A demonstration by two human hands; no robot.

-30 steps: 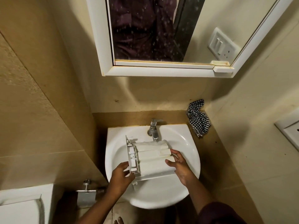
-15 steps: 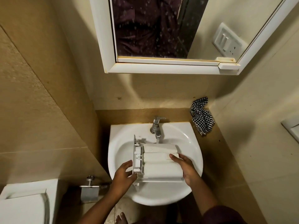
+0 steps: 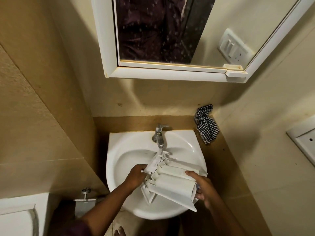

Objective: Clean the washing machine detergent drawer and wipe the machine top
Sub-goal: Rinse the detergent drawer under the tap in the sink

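2 hands hold detergent drawer (image 3: 172,183) tilted over sink (image 3: 185,147) front half | left hand (image 3: 136,176) grips its left end | right hand (image 3: 203,188) clasps right end | tap (image 3: 159,135) at back rim | checked cloth (image 3: 207,128) on counter's back right corner

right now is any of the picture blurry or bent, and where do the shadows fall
Head view: wide-angle bends the mirror frame and wall lines; the drawer looks slightly smeared near the tap; soft shadows lie below the mirror and left of the sink; no strong glare.
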